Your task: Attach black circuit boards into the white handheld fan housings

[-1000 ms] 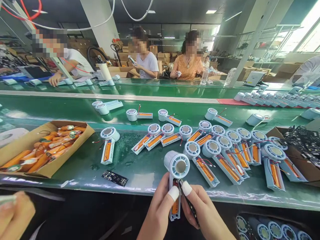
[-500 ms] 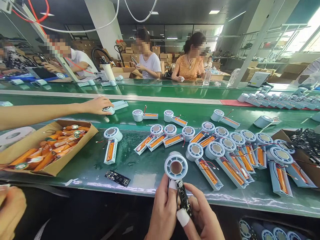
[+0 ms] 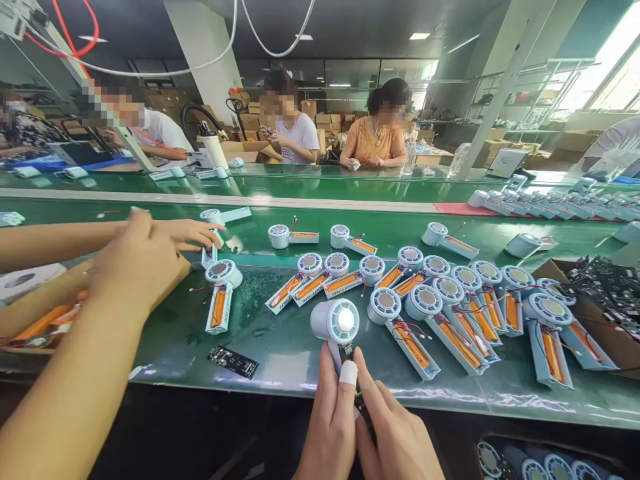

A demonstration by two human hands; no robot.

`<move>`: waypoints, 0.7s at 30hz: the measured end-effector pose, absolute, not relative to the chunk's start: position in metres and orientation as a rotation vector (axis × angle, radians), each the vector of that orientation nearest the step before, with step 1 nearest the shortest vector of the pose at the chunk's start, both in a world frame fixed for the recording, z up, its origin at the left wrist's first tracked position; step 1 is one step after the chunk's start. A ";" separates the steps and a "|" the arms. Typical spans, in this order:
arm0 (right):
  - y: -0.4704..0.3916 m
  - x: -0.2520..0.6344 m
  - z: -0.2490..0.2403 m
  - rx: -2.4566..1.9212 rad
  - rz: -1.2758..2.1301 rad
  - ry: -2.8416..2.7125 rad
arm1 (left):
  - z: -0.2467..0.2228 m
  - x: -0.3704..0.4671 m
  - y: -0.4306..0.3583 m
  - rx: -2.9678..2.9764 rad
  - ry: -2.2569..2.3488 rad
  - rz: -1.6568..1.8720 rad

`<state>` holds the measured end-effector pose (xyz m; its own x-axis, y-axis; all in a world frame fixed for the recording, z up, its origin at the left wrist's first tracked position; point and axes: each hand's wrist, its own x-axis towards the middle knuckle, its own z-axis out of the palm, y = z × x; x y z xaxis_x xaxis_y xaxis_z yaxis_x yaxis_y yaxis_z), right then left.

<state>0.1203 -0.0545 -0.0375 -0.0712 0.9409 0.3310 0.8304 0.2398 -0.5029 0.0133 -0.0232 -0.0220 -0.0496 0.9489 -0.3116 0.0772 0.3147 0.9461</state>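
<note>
Near the table's front edge, my left hand [image 3: 327, 417] is wrapped round the handle of a pale blue handheld fan [image 3: 325, 320], whose round head points up and away from me. A narrow black circuit board [image 3: 346, 352] lies along the handle. My right hand [image 3: 395, 427] pinches this board from the right, its fingers hiding the lower part. White covering wraps one fingertip of my left hand. Left of the fan, a loose black circuit board [image 3: 233, 361] lies flat on the green table [image 3: 285, 367].
Several fans [image 3: 425, 300] with orange batteries in open handles stand to the right. Circuit boards [image 3: 610, 287] fill a box at far right. A co-worker's arms [image 3: 110, 293] reach in from the left, over a cardboard box [image 3: 165, 283] of orange batteries. More people sit opposite.
The fan in my hands has tilted, showing its side, and my right fingers have moved up the board. A co-worker's second arm has swung in over the battery box.
</note>
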 end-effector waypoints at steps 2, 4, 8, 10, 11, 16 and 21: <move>-0.051 0.125 -0.031 -1.557 0.232 -2.068 | -0.022 0.009 -0.019 0.997 1.430 0.977; -0.049 0.128 -0.028 -1.513 0.216 -2.135 | -0.023 0.005 -0.015 0.979 1.430 1.002; -0.047 0.125 -0.031 -1.474 0.123 -2.200 | -0.032 0.001 -0.010 0.915 1.418 0.996; -0.047 0.124 -0.033 -1.507 0.121 -2.241 | -0.035 0.000 -0.009 0.842 1.410 0.983; -0.046 0.124 -0.033 -1.524 0.141 -2.259 | -0.035 -0.001 -0.008 0.798 1.404 0.975; -0.039 0.134 -0.019 -1.413 0.626 -2.203 | -0.022 0.000 -0.006 0.663 1.322 1.010; -0.037 0.130 -0.031 -1.253 1.271 -1.611 | -0.006 0.004 -0.007 0.656 1.152 1.003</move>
<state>0.1305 -0.0372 -0.0307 -0.2678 0.9630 -0.0287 0.2525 0.0414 -0.9667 0.0043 -0.0069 -0.0064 0.0785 0.8992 -0.4303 -0.3022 0.4328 0.8493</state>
